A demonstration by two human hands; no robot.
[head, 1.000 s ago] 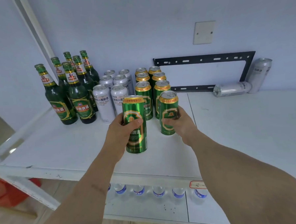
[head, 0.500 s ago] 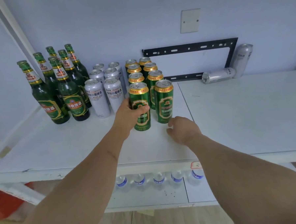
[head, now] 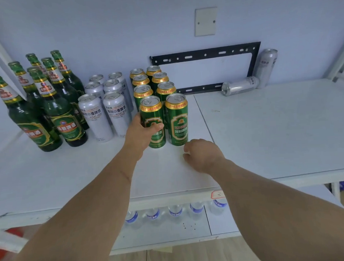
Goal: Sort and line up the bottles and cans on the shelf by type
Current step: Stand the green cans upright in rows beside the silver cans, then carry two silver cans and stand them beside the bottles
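Green cans nearly lined up

My left hand grips the front-left green can standing on the shelf; my right hand is loosely curled, holding nothing. Bottles, silver cans grouped; two silver strays remain by the wall.
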